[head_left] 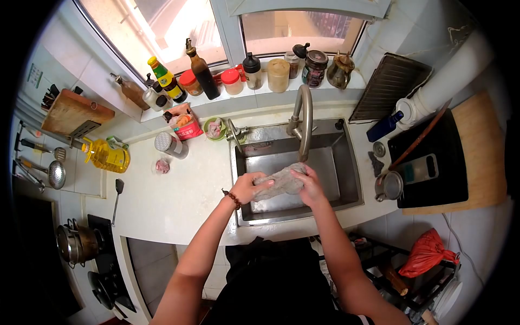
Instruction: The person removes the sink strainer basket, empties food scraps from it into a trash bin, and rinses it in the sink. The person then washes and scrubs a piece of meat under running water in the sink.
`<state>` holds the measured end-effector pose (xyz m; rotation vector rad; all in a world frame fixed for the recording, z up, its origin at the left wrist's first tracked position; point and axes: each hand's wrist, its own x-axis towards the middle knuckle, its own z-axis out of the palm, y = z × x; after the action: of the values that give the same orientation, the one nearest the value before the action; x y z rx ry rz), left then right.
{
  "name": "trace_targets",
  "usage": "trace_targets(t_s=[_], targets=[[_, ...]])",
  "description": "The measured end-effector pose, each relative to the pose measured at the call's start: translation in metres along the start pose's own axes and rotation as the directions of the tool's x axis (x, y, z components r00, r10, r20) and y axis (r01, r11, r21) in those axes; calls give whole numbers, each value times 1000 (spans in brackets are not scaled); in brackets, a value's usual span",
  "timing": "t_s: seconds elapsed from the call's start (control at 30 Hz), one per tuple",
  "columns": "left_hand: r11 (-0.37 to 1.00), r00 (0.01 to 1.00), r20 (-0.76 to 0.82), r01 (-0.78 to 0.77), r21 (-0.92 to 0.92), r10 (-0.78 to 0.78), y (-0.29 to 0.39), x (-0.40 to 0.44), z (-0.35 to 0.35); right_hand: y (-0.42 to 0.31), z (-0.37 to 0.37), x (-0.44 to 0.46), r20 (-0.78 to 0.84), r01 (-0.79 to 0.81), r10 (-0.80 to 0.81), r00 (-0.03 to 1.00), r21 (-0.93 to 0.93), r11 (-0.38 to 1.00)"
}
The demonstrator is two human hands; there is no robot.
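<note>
A wet-looking greyish cloth (280,183) is stretched between my two hands over the steel sink (355,187), just below the faucet (306,124). My left hand (249,187), with a beaded bracelet on the wrist, grips the cloth's left end. At its right end, my right hand (310,186) holds it with the fingers closed. The cloth's upper right part is close to the faucet's mouth. Whether water is running cannot be made out.
Left of the sink, a white-lidded jar (171,145), a green bowl (215,129) and an oil bottle (111,156) stand on the counter (179,200). Several bottles and jars line the windowsill. A metal cup (388,186) and black board (455,162) lie to the right.
</note>
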<state>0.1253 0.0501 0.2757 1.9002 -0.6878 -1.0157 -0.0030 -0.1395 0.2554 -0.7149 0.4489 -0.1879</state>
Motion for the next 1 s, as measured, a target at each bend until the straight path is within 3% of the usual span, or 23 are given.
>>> trace_targets(t_s=[0.03,0.1,0.17,0.2,0.23,0.27,0.3,0.37,0.4,0.47,0.5,0.53,0.57,0.63,0.67,0.7,0.73,0.77,0.8,0.83,0.9,0.97,1.0], targets=[[980,999,4,-52,190,52,3,-1,5,1,2,-1,-4,0,0,1000,0,1000],[940,972,9,-228,252,234,21,-14,24,3,13,-2,-21,8,-9,1000,-36,999],[973,977,213,-60,222,11,15,-9,32,2,16,2,-36,18,-20,999,-69,997],[973,977,214,-60,223,12,-1,-4,39,0,9,7,-67,80,-94,993,-193,978],[977,965,209,-123,-176,159,-23,3,49,-1,0,11,-89,135,-171,981,-316,939],[821,945,149,-168,-545,293,-34,7,54,0,-16,16,-91,136,-173,981,-317,939],[821,944,151,-169,-546,295,-32,7,50,1,-36,22,-94,138,-181,979,-345,929],[761,942,328,262,-594,-68,-21,2,33,2,-43,23,-97,140,-189,977,-373,917],[613,935,342,322,-721,-89,-12,-2,31,4,-37,18,-158,154,-236,959,-412,898],[551,930,346,356,-755,-126,-12,3,33,19,-24,12,-216,164,-285,934,-452,877],[486,921,353,386,-784,-163,-12,7,36,35,-14,11,-209,254,-354,912,-390,885],[644,960,258,264,-718,-106,-13,8,44,44,-10,9,-208,344,-421,883,-325,881],[644,960,260,265,-718,-106,-16,11,44,44,-12,4,-209,344,-422,882,-326,881],[776,965,85,251,-579,-249,-13,12,42,39,-18,-6,72,200,-210,975,-692,694],[845,969,94,244,-475,-226,-13,14,34,33,-23,-7,60,116,-121,991,-831,545],[845,969,94,244,-475,-228,-1,12,27,28,-23,-8,60,116,-120,991,-830,546],[901,985,132,154,-406,-109,13,7,21,19,-18,-11,196,293,-268,943,-873,391],[939,984,180,56,-339,6,25,3,16,13,-11,-15,270,372,-328,905,-878,303],[945,974,227,90,-313,-18,32,2,15,6,-3,-20,341,440,-385,858,-874,207],[946,974,225,88,-313,-16,34,4,14,0,13,-22,421,520,-345,839,-806,281],[996,955,290,-45,-81,67,37,8,12,-6,26,-21,502,590,-313,806,-725,356],[999,929,371,33,-34,-18,35,14,2,-11,27,-18,415,416,-83,906,-840,348],[987,949,287,-151,52,130,25,18,-3,-16,24,-15,413,416,-86,906,-840,347]])
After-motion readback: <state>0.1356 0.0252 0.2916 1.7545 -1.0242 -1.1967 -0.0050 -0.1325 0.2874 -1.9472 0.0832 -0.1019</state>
